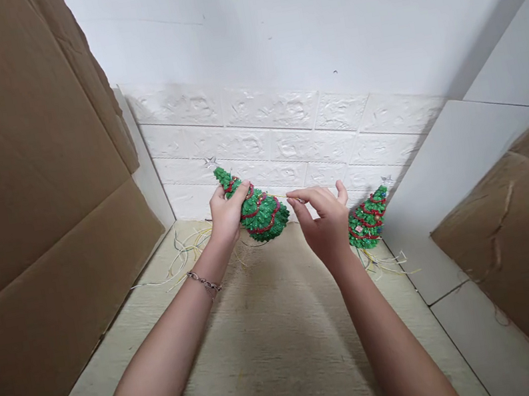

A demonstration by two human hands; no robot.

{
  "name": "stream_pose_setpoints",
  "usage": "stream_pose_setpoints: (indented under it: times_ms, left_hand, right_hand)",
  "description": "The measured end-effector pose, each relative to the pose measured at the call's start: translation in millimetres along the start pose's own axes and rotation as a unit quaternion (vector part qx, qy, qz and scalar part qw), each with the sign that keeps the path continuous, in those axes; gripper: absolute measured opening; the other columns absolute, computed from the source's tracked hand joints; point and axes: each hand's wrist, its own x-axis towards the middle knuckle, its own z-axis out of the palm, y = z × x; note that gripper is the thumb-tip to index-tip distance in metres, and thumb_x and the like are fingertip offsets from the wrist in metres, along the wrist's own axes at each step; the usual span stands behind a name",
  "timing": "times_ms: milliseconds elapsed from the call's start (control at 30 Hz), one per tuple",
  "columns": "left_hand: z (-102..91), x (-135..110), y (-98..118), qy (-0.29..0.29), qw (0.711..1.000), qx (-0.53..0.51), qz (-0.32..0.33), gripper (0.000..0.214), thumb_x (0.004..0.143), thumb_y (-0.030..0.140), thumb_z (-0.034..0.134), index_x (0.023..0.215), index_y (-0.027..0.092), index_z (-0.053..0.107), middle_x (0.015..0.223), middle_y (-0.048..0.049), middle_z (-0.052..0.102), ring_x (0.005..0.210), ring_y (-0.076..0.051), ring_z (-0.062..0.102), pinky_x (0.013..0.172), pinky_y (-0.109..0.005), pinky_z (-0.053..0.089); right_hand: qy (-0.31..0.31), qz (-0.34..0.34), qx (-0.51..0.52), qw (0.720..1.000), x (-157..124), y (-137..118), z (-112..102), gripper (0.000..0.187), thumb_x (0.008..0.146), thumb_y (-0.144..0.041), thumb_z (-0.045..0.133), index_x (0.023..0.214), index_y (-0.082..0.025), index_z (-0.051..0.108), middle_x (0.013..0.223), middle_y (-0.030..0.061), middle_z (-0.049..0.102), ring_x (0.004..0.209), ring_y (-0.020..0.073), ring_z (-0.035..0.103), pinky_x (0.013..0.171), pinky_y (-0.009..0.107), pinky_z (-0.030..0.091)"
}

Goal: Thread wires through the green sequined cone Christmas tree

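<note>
Tilted in the air, a small green Christmas tree (264, 215) carries red bead garlands and a clear star (210, 162) at its tip. My left hand (227, 215) is closed round its upper part, thumb on the front. Just right of the tree, my right hand (325, 221) pinches a thin yellow strand (274, 195) that runs from the tree to my fingertips. The strand's end is hidden in the pinch. Behind my right wrist stands a second decorated tree (368, 220), upright, partly covered by the hand.
Loose white and yellow strands (187, 250) lie on the wooden surface (266, 360) at the left. More strands (387, 263) lie by the second tree. Cardboard (31, 169) walls off the left, another cardboard piece (528, 228) the right. A white brick-patterned wall (280, 111) closes the back.
</note>
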Motion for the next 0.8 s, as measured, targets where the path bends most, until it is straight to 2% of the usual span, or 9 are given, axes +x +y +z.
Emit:
stream_pose_setpoints:
  times_ms: [167, 267, 467, 633, 800]
  left_hand:
    - [2.9, -3.5, 1.0, -0.028, 0.998, 0.056, 0.002, 0.036, 0.058, 0.037, 0.078, 0.081, 0.015, 0.061, 0.076, -0.0017, 0.063, 0.068, -0.014, 0.057, 0.067, -0.027, 0.047]
    - [4.5, -6.4, 1.8, -0.049, 0.995, 0.091, 0.005, 0.037, 0.059, 0.037, 0.078, 0.083, 0.015, 0.062, 0.079, -0.0026, 0.063, 0.073, -0.015, 0.059, 0.069, -0.027, 0.047]
    - [8.2, -11.9, 9.0, -0.058, 0.99, 0.127, 0.008, 0.035, 0.059, 0.036, 0.077, 0.081, 0.014, 0.061, 0.078, -0.0027, 0.062, 0.073, -0.016, 0.058, 0.069, -0.027, 0.046]
    - [7.8, -11.8, 8.9, -0.061, 0.989, 0.132, 0.008, 0.032, 0.06, 0.038, 0.077, 0.075, 0.015, 0.059, 0.074, -0.0025, 0.061, 0.07, -0.016, 0.056, 0.067, -0.028, 0.046]
    - [9.2, -14.2, 8.9, -0.065, 0.989, 0.133, 0.003, 0.032, 0.058, 0.036, 0.078, 0.073, 0.015, 0.058, 0.073, -0.0015, 0.06, 0.069, -0.015, 0.054, 0.067, -0.027, 0.044]
  right_hand:
    - [-0.03, 0.061, 0.038, 0.997, 1.9, 3.6, 5.7, 0.022, 0.09, -0.034, 0.045, 0.081, -0.025, 0.063, 0.082, -0.0026, 0.069, 0.072, 0.0128, 0.06, 0.107, 0.054, 0.017]
    - [-0.031, 0.068, 0.028, 0.997, 1.7, 6.2, 5.4, 0.022, 0.09, -0.034, 0.045, 0.081, -0.024, 0.062, 0.083, -0.0025, 0.069, 0.069, 0.0124, 0.059, 0.106, 0.054, 0.018]
    - [0.002, 0.012, -0.117, 0.993, 2.2, 10.3, -1.7, 0.021, 0.092, -0.028, 0.042, 0.085, -0.022, 0.061, 0.081, -0.0007, 0.067, 0.075, 0.0148, 0.058, 0.108, 0.051, 0.013]
    - [-0.047, -0.029, -0.147, 0.988, 0.3, 3.2, -0.3, 0.022, 0.093, -0.027, 0.041, 0.085, -0.024, 0.061, 0.082, -0.0009, 0.067, 0.076, 0.0151, 0.056, 0.109, 0.051, 0.01]
    - [-0.095, -0.045, -0.156, 0.982, -8.3, -2.0, 14.1, 0.022, 0.092, -0.024, 0.042, 0.087, -0.023, 0.064, 0.08, 0.0006, 0.067, 0.076, 0.0155, 0.056, 0.109, 0.053, 0.011]
